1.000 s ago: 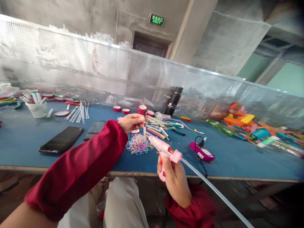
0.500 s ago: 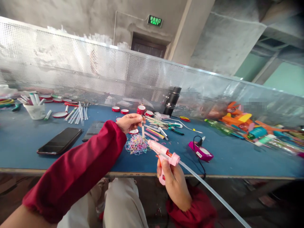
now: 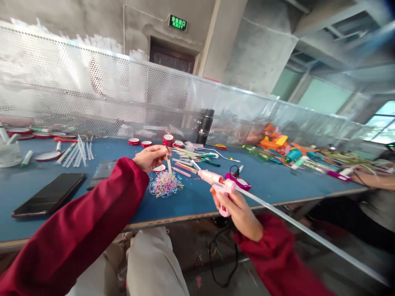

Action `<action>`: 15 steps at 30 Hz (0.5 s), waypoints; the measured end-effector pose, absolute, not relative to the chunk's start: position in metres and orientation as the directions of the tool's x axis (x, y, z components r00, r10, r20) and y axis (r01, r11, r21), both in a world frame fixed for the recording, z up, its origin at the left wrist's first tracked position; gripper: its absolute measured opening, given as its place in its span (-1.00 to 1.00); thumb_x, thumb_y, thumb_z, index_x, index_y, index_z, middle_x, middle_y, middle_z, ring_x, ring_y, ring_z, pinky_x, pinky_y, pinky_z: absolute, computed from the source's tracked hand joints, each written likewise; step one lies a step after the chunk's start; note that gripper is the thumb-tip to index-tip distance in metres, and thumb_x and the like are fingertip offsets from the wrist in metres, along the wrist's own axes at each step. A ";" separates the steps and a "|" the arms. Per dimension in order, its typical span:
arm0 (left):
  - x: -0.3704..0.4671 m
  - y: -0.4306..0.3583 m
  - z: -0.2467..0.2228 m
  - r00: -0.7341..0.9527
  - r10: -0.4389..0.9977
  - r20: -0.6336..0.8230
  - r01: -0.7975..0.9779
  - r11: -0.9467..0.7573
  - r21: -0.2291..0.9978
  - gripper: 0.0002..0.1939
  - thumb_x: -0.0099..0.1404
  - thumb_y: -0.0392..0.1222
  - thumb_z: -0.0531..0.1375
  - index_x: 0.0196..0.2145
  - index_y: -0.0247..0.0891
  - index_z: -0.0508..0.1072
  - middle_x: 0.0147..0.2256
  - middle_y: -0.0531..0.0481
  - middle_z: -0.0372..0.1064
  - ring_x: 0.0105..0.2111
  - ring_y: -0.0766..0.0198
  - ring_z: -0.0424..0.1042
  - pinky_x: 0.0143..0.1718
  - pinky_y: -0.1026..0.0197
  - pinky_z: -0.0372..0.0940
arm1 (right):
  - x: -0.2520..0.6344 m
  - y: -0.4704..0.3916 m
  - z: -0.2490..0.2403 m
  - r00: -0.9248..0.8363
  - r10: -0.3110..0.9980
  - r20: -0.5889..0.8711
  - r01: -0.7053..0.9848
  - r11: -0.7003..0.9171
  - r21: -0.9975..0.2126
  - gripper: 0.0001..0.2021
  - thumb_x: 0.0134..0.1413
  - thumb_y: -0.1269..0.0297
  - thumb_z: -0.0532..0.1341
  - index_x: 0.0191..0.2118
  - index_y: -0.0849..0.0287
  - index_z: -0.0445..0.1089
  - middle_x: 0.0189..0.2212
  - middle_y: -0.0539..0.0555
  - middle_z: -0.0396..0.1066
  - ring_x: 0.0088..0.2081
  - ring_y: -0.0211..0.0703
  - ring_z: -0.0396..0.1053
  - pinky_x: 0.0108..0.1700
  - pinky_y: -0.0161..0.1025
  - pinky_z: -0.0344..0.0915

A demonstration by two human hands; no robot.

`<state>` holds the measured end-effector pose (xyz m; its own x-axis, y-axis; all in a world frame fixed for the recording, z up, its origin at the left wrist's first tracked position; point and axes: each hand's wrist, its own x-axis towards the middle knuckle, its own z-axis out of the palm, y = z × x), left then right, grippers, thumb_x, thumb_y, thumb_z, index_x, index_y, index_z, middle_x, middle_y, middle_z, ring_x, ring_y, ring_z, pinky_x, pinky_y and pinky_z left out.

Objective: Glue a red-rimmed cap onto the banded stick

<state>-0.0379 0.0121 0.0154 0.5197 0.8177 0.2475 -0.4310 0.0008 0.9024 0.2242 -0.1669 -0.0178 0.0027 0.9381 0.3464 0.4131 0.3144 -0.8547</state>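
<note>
My left hand [image 3: 151,158] pinches a thin pale flat stick [image 3: 169,165] near its dark upper end. The stick points down over a heap of small coloured rubber bands [image 3: 166,185]; whether its tip touches them I cannot tell. My right hand [image 3: 240,211] is wrapped round the handle of a pink hot glue gun [image 3: 214,180], its nozzle aimed left and away from the stick. Out of the gun's back runs a long translucent glue stick [image 3: 296,224], reaching toward the lower right.
A black phone [image 3: 49,195] lies at left, near white sticks [image 3: 75,153]. Behind the hands are pliers [image 3: 211,157], red tape rolls [image 3: 168,140] and a black bottle [image 3: 205,127]. A purple power strip [image 3: 239,182] and an orange toy [image 3: 274,142] lie rightward. Another person's arm [image 3: 373,179] shows far right.
The view has swung to the right. The glue gun has drawn away from the stick's lower end, to the right. My left hand still holds the stick over the rubber bands.
</note>
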 end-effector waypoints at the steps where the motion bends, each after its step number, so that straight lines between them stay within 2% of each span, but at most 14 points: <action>1: -0.038 0.012 0.016 0.517 0.821 0.243 -0.429 0.002 0.903 -0.78 0.07 -0.17 0.37 -0.34 -0.34 0.52 -0.38 0.00 0.45 -0.55 0.52 0.34 -0.58 0.51 0.24 | 0.235 -0.163 -0.011 0.000 0.948 0.318 0.467 0.281 -0.839 -0.62 0.17 -0.04 0.09 -0.17 0.22 0.30 -0.51 -0.03 0.23 -0.54 -0.31 0.15 -0.52 -0.32 0.14; 3: -0.038 0.011 0.016 0.508 0.829 0.235 -0.427 0.005 0.904 -0.79 0.09 -0.19 0.36 -0.33 -0.35 0.52 -0.38 -0.01 0.45 -0.54 0.51 0.35 -0.59 0.50 0.25 | 0.256 -0.152 0.004 -0.037 0.956 0.290 0.588 0.255 -0.767 -0.63 0.09 -0.05 0.16 -0.21 0.19 0.29 -0.46 -0.02 0.28 -0.50 -0.29 0.21 -0.48 -0.31 0.20; 7: -0.039 0.013 0.015 0.511 0.828 0.230 -0.423 0.009 0.906 -0.82 0.11 -0.22 0.34 -0.32 -0.35 0.52 -0.37 -0.03 0.45 -0.54 0.50 0.36 -0.58 0.49 0.27 | 0.293 -0.120 0.026 -0.144 0.961 0.234 0.875 0.234 -0.424 -0.66 -0.14 0.06 0.33 -0.29 0.16 0.31 -0.45 -0.04 0.34 -0.42 -0.25 0.27 -0.36 -0.32 0.19; 11: -0.041 0.013 0.015 0.509 0.830 0.227 -0.427 0.014 0.904 -0.83 0.12 -0.24 0.32 -0.31 -0.34 0.52 -0.36 -0.02 0.45 -0.53 0.49 0.37 -0.57 0.49 0.28 | 0.309 -0.087 0.023 -0.087 0.987 0.136 0.971 0.114 -0.211 -0.69 -0.14 0.08 0.30 -0.28 0.15 0.34 -0.48 -0.04 0.40 -0.46 -0.26 0.28 -0.42 -0.34 0.07; 15: -0.040 0.013 0.015 0.498 0.838 0.225 -0.437 0.018 0.899 -0.82 0.11 -0.22 0.33 -0.31 -0.34 0.51 -0.35 -0.03 0.45 -0.51 0.48 0.38 -0.58 0.49 0.26 | 0.311 -0.063 0.008 -0.079 0.996 0.034 0.992 0.082 -0.099 -0.69 -0.19 0.11 0.32 -0.28 0.15 0.40 -0.45 -0.01 0.45 -0.43 -0.23 0.32 -0.42 -0.33 0.03</action>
<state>-0.0404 0.0129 0.0148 0.4978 0.8376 0.2249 -0.4372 0.0184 0.8992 0.3110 -0.0633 0.0075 -0.0787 0.9963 0.0340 0.9917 0.0817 -0.0994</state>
